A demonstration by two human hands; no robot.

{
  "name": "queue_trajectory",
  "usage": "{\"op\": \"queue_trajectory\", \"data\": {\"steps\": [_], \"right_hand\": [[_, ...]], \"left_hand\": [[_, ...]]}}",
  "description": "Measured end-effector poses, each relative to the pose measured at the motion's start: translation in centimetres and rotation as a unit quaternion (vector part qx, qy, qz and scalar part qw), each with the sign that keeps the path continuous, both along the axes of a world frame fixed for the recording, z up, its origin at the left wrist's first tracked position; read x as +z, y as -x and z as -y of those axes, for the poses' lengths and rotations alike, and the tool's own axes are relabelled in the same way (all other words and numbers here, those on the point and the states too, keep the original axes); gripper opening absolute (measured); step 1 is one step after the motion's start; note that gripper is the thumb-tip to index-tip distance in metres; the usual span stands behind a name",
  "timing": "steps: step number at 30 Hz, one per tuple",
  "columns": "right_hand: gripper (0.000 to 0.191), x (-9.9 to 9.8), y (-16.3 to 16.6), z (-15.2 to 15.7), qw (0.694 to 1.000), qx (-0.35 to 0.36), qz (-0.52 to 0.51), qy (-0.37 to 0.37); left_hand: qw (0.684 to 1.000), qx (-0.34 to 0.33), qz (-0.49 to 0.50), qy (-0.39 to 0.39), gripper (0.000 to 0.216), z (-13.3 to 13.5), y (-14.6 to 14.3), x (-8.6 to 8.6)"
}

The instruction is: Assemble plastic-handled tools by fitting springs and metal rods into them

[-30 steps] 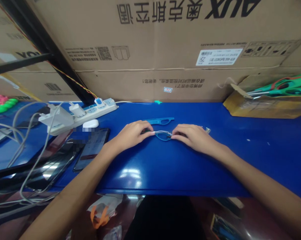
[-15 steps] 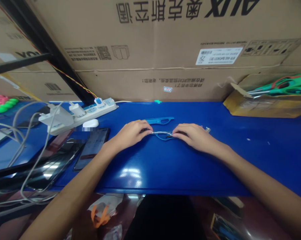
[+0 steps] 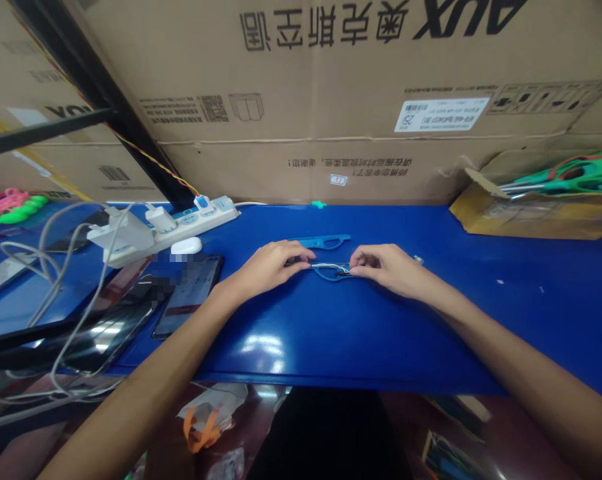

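Note:
My left hand (image 3: pixel 277 268) is closed in a pinch at the left end of a slim blue plastic piece (image 3: pixel 325 275) with a curved lower edge. White wires (image 3: pixel 329 265) run along that piece between the hands. My right hand (image 3: pixel 389 268) has thumb and index finger pinched around the right end, where the wires and a small dark part meet. The fingers hide both ends of the piece. Just behind it a similar blue plastic piece (image 3: pixel 325 241) with an elongated opening lies on the blue table.
A power strip (image 3: pixel 181 230) with plugged-in chargers, a white rounded case (image 3: pixel 186 245) and a phone (image 3: pixel 191 293) are on the left. A cardboard tray (image 3: pixel 531 217) holding green-handled scissors (image 3: pixel 575 175) stands back right. A large carton (image 3: pixel 331 73) walls off the back.
My right thumb and index finger have shifted slightly at the right end of the blue piece. The whole view has moved a little; both hands stay on the piece.

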State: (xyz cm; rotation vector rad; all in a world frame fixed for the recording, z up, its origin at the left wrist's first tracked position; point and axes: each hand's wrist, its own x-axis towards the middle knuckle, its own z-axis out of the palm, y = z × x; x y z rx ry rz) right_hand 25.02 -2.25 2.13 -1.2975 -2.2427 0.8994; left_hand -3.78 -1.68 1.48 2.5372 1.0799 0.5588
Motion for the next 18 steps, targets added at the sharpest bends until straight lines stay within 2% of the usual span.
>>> {"op": "queue_trajectory", "data": {"steps": [3, 9, 18], "right_hand": [[0.019, 0.07, -0.09, -0.29, 0.999, -0.024, -0.018, 0.022], [0.025, 0.30, -0.51, -0.54, 0.999, -0.024, -0.015, 0.038], [0.025, 0.10, -0.58, -0.48, 1.000, -0.019, 0.009, 0.016]], "left_hand": [[0.999, -0.044, -0.009, -0.020, 0.026, 0.00, 0.11, 0.06], [0.995, -0.093, -0.007, -0.019, 0.026, -0.07, 0.40, 0.35], [0.995, -0.085, -0.017, -0.058, 0.026, 0.47, -0.06, 0.61]]}}
